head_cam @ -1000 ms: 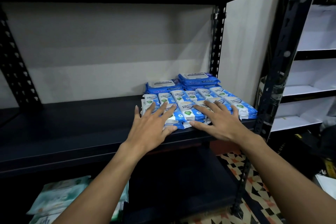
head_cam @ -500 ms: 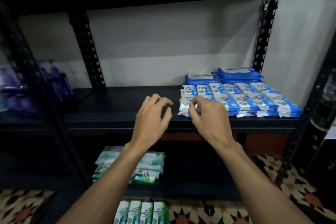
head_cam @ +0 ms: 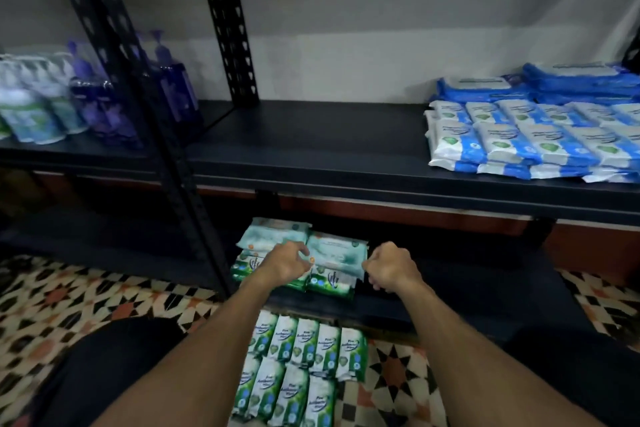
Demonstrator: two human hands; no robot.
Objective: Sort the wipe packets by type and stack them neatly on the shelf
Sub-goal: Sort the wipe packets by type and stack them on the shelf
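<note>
We judge the step in hand to be taking the top pale teal packet (head_cam: 337, 250) off the mixed pile at the left front of the lower shelf (head_cam: 467, 291), so that it can join its own kind. To do this well we should hold it by its two short ends, lift it straight up and keep it level. That way the green packets (head_cam: 329, 282) under it do not slide toward the shelf's front edge, and the second pale packet (head_cam: 273, 232) just behind and to the left stays put. A soft pouch sags, so a grip well onto the ends will likely serve better than a pinch at the seams. The left hand (head_cam: 285, 263) sits at the packet's left end, its fingers (head_cam: 300, 250) curled over that corner. The right hand (head_cam: 393, 269) sits at the right end with knuckles bent, fingertips tucked under and hidden. We cannot tell whether either hand has closed on the packet or only touches it. The packet lies flat between the two hands, on top of the pile. More green packets (head_cam: 304, 357) lie in rows on the tiled floor (head_cam: 69, 295) below the shelf's front edge. The blue-and-white packets (head_cam: 519, 142) are already stacked at the right end of the upper shelf (head_cam: 311, 149).
</note>
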